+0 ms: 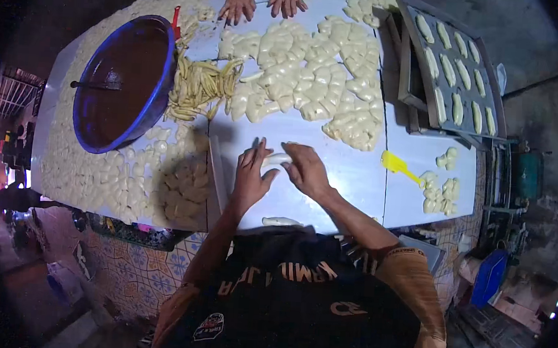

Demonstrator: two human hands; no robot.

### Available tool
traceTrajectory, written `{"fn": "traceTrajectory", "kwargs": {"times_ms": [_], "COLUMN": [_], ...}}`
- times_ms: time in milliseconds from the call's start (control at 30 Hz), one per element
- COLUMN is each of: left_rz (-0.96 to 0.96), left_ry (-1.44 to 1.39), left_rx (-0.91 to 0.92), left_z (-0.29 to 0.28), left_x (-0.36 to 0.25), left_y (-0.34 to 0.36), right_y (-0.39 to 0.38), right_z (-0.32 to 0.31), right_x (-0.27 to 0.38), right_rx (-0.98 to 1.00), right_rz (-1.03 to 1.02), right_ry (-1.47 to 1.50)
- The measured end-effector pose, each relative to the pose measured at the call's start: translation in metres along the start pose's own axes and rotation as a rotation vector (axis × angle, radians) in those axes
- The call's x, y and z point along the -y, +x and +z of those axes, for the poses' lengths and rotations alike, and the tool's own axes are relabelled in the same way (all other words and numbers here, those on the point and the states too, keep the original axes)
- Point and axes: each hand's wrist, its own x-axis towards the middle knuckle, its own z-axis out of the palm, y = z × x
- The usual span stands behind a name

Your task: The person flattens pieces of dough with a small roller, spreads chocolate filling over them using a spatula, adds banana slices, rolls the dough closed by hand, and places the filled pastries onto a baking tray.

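Note:
Over the white tabletop, a short pale dough roll (275, 161) lies between my two hands. My left hand (251, 175) has its fingers around the left end, the thumb on the near side. At the other end my right hand (308, 169) closes on the roll with bent fingers and thumb. The underside of the roll is hidden. Closer to my body, by the table's near edge, a second dough roll (281, 222) lies apart from both hands. Many flattened dough pieces (299, 65) spread across the table beyond my hands.
Left stand a blue basin (166, 95) of brown contents and a heap of yellowish banana-like strips (201, 84). A yellow scraper (399, 166) lies right, near dough lumps (441, 195). A tray (450, 79) holds rows of shaped rolls. A co-worker's hands (262, 3) work opposite.

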Motion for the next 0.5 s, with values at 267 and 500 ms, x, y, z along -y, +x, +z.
{"fn": "traceTrajectory", "kwargs": {"times_ms": [267, 500], "left_rz": [-0.029, -0.052], "left_ry": [-0.586, -0.218], "left_rx": [-0.104, 0.16], "left_z": [0.0, -0.025], "left_x": [0.024, -0.037], "left_y": [-0.03, -0.104], "right_y": [-0.002, -0.105], "right_z": [-0.023, -0.037], "right_x": [0.028, 0.066], "right_rx": [0.411, 0.591], "right_rz": [0.641, 0.3], "right_ry": [0.513, 0.332]}}
